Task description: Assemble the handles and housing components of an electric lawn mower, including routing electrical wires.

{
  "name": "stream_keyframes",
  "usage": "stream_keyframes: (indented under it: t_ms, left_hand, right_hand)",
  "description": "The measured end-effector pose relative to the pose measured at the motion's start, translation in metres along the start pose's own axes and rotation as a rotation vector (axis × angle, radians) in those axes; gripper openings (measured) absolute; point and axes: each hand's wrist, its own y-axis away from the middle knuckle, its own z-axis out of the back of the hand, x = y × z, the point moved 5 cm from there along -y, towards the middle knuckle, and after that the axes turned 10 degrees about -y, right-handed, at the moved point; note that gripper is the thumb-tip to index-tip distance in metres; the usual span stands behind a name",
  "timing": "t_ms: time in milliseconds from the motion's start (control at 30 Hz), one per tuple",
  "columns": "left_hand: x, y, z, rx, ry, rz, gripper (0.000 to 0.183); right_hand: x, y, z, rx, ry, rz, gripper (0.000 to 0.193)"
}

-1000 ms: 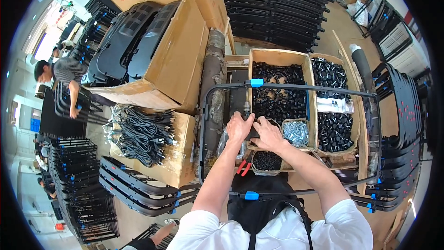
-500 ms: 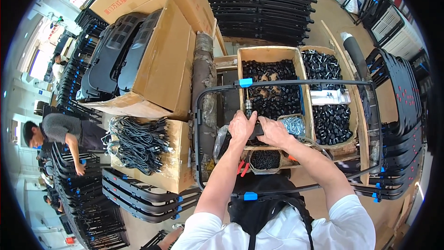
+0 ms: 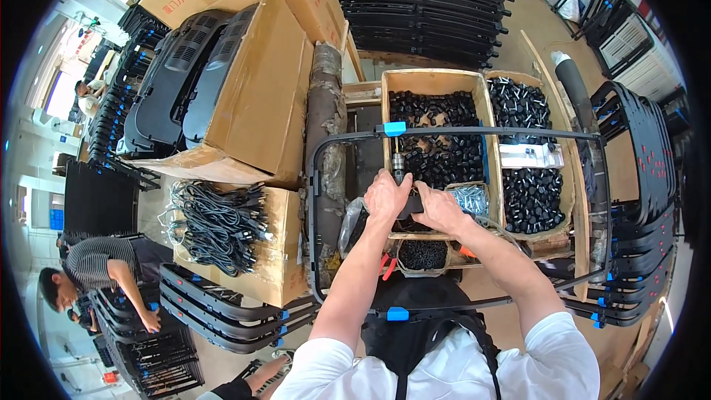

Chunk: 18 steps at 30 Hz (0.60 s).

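Note:
A power drill [image 3: 398,167] points away from me, its metal chuck and long bit reaching toward a blue clip [image 3: 395,129] on the far bar of a black rectangular frame [image 3: 481,132]. My left hand [image 3: 386,196] is wrapped round the drill's body behind the chuck. Against the black rear part of the same tool, my right hand [image 3: 438,209] is closed; its fingertips are partly hidden. Whether the bit touches the clip I cannot tell. The frame rests over wooden bins, and its near bar with another blue clip [image 3: 398,314] lies close to my body.
Wooden bins hold black knobs [image 3: 444,167], bolts with black heads [image 3: 518,104] and silver screws [image 3: 469,200]. Small black screws [image 3: 423,255] sit nearest me. At left stand cartons [image 3: 281,104] and bundled cables [image 3: 222,226]. A co-worker [image 3: 104,267] bends over stacked frames [image 3: 222,311].
Both hands keep their hold on the drill, with little movement. The co-worker at left has shifted lower in view, and another person's leg shows more at the lower edge.

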Motion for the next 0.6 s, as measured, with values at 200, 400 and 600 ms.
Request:
stream_keyframes:
  t_ms: [200, 400, 600]
  left_hand:
    - [-0.005, 0.000, 0.001, -0.024, -0.040, -0.002, 0.061]
    - [-0.006, -0.002, 0.004, -0.024, -0.021, -0.004, 0.065]
    - [-0.008, -0.011, 0.005, -0.023, 0.010, 0.004, 0.064]
  right_hand:
    - [-0.012, -0.002, -0.007, -0.004, -0.019, -0.028, 0.079]
    - [-0.007, -0.003, 0.000, 0.022, -0.003, -0.020, 0.087]
    - [-0.009, -0.008, 0.002, -0.015, 0.012, 0.012, 0.078]
